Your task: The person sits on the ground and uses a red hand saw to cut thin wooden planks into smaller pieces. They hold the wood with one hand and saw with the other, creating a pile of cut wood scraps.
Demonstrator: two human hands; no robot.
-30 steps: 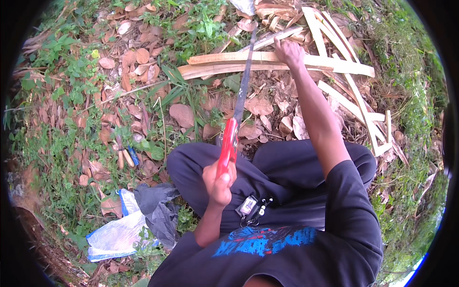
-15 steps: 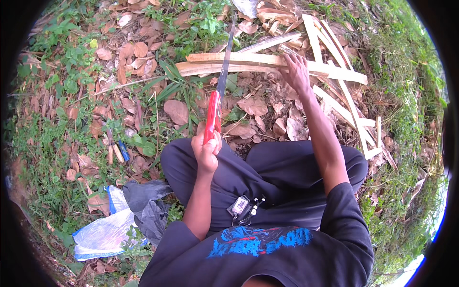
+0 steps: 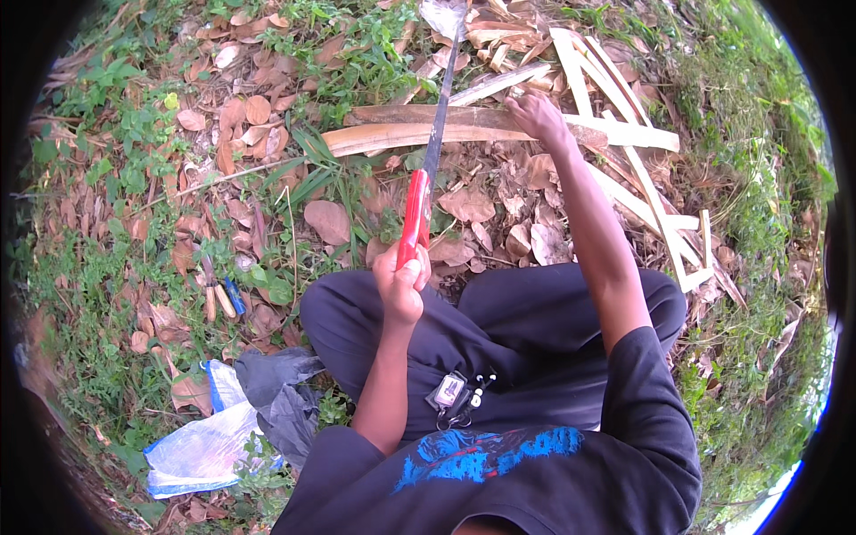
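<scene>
My left hand [image 3: 402,282] is wrapped round the red handle of a saw [image 3: 436,134]. Its long blade points away from me and passes over two wooden strips; I cannot tell whether it touches them. My right hand [image 3: 539,116] is closed on the farther strip, a brown-faced wooden strip [image 3: 428,115]. Just nearer to me, a pale wooden strip [image 3: 401,135] lies alongside it, with its right part running under my wrist.
Several pale wood pieces [image 3: 655,192] lie crossed at the right. Dry leaves and weeds cover the ground. At the left are wooden-handled tools [image 3: 216,299], a blue object [image 3: 234,295] and crumpled plastic bags [image 3: 201,446].
The saw and my left hand have shifted right. The strip in my right hand now shows a darker brown face instead of a pale one. My right hand has moved slightly left.
</scene>
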